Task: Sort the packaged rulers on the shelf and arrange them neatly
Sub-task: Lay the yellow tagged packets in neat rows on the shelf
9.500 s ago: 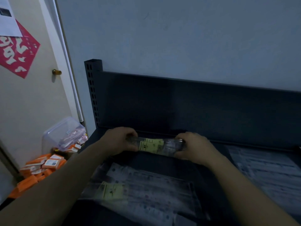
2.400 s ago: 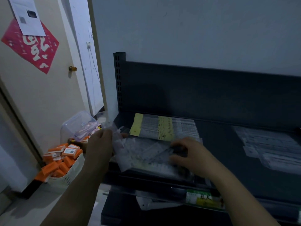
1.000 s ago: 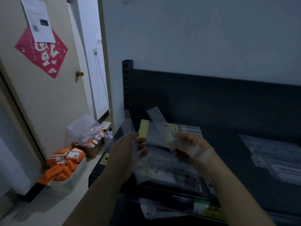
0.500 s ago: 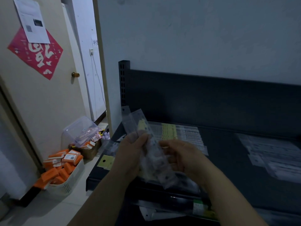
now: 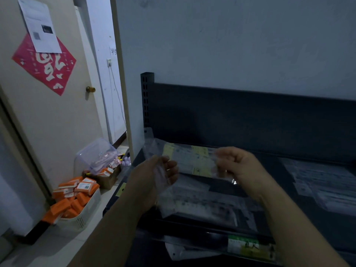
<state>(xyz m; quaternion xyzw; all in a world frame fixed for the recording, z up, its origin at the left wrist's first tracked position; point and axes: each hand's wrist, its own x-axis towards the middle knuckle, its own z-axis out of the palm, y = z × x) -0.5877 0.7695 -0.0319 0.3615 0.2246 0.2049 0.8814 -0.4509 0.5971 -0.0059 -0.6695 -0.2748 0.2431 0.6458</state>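
Though the light is dim and the plastic blurs, the layout reads well enough. Far left: a cream door (image 5: pixel 57 122) bearing a red diamond-shaped paper decoration (image 5: pixel 46 66), and on the floor below it a white plastic basket of orange boxes (image 5: pixel 77 205). The left hand (image 5: pixel 158 178) has its palm turned inward, fingers curled round the left end of a bundle of clear-sleeved packaged rulers (image 5: pixel 190 160) with yellow labels. The bundle is held up off the dark metal shelf (image 5: pixel 231 116), level between both hands. The right hand (image 5: pixel 237 166) has its fingers bent and pinches the bundle's right end. Directly beneath lies a loose heap of clear ruler packets (image 5: pixel 202 203), on the shelf deck near its front edge. Further right, well apart, a flatter pile of similar packets (image 5: pixel 323 185) rests on the same deck.
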